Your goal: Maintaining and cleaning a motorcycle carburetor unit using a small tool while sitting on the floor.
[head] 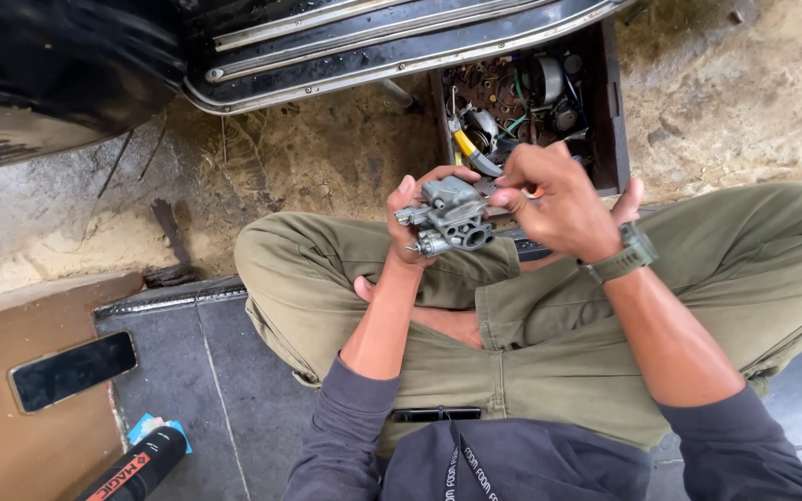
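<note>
Head view: left hand (412, 223) clamped around grey metal carburetor (449, 215), held above lap just in front of open parts box (616, 111); long axis roughly level, round bore facing lower right, small stub pointing left. Right hand (559, 204), green watch (626, 258) on wrist, fingertips pinched together on small orange-tipped piece at carburetor's right side. Phone (72, 369) lying well apart, lower left.

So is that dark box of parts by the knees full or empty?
Full. The box lies open on the ground, crammed with metal parts, wires and yellow-handled pliers.
</note>
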